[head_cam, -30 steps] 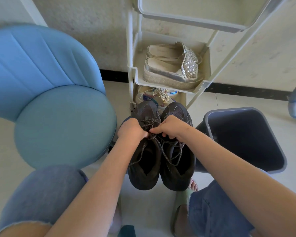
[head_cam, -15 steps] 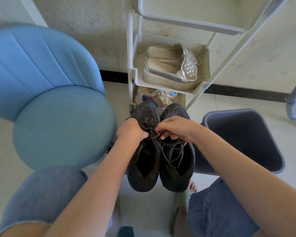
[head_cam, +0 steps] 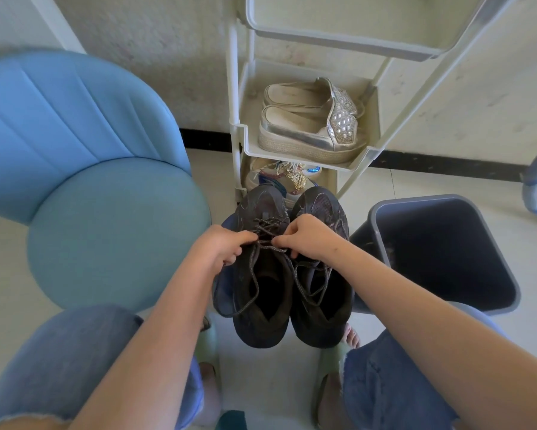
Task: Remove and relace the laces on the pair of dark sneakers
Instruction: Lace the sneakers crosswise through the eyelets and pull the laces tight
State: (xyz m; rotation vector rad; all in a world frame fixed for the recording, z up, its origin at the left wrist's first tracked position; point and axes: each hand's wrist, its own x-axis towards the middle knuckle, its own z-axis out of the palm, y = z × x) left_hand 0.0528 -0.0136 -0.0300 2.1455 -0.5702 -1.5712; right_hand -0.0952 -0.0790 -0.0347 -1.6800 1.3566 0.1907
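Right under my fingers (head_cam: 245, 235): the lace (head_cam: 268, 226) of the first sneaker (head_cam: 261, 324), roughly mid-way up the eyelets. Left hand (head_cam: 220, 249) and right hand (head_cam: 307, 240) are both curled in, each pinching lace from its own side, fingertips nearly meeting.

Progress, my read: early in the unlacing.
- Rows beyond the fingers, toward the toe, are crossed and threaded.
- On my side of the fingers the ends hang slack over the collar.
- Second sneaker (head_cam: 323, 305), touching the first just right of the fingers, has loose lace but looks threaded too.
- No relacing begun.

Materials: the lace is round speckled grey cord, limp. Uppers are dark mesh, scuffed at the toes, with soft padded collars. The pair sits between my knees, toes toward the white rack (head_cam: 234, 119).
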